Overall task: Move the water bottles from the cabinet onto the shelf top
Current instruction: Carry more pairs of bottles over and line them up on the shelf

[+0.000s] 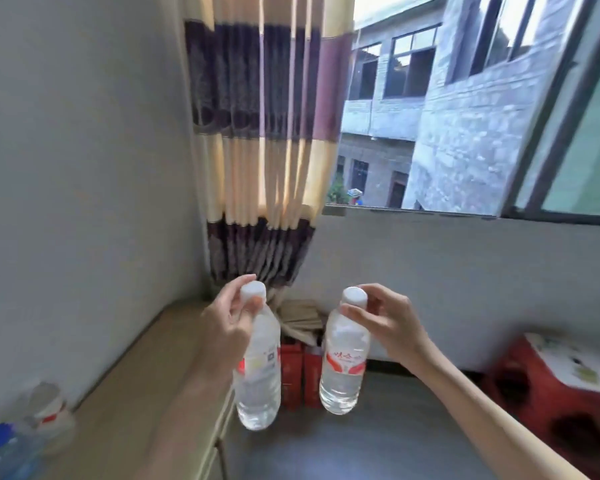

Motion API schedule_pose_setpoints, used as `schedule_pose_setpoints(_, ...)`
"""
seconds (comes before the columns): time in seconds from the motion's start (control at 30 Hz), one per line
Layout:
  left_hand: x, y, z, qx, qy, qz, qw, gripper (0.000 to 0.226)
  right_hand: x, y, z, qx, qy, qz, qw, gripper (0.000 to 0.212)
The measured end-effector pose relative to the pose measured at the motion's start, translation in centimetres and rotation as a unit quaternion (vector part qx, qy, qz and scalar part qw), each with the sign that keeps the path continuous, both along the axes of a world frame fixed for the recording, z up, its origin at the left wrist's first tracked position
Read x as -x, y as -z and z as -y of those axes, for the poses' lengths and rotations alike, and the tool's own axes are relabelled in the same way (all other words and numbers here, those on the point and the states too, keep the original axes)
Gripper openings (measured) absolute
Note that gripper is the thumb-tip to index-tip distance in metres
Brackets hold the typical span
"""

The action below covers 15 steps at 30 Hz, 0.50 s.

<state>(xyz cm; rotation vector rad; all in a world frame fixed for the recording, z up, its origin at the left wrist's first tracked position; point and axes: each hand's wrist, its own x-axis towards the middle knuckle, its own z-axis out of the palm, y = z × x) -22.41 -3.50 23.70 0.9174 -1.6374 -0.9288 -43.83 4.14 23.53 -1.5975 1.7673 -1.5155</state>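
Two clear water bottles with white caps and red-and-white labels hang in the air, one in each hand. My left hand grips the left bottle by its neck, above the right edge of the beige shelf top. My right hand holds the right bottle by its cap and neck, over the dark floor. Both bottles hang upright. Two more bottles stand blurred on the shelf top at the bottom left, one of them with a blue cap.
A striped curtain hangs in the corner behind the bottles. Red boxes topped with stacked cardboard stand on the floor past the shelf. A red crate under a white board sits at the right. The window is above.
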Motion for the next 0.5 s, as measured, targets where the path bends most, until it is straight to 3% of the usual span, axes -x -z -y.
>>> schedule_pose_setpoints(0.1, 8.2, 0.5, -5.1, -0.001, 0.068, -0.025, 0.997, 0.020, 7.4, -0.6, -8.5, 0.014, 0.080, 0.041, 0.996, 0.019)
schedule_pose_setpoints(0.23, 19.0, 2.2, -12.6, -0.029, 0.187, -0.047, 0.981, 0.024, 15.5, 0.2, -20.0, 0.018, 0.191, 0.029, 0.981, 0.031)
schedule_pose_setpoints(0.37, 29.8, 2.6, -20.0, -0.038, 0.293, -0.049, 0.954, 0.024, 22.3, 0.8, -30.6, 0.020, 0.291, 0.028, 0.956, 0.021)
schedule_pose_setpoints(0.5, 40.6, 2.3, -27.4, -0.043, 0.408, -0.033, 0.911, 0.027, 28.3, 0.9, -41.1, 0.038, 0.393, 0.059, 0.917, 0.024)
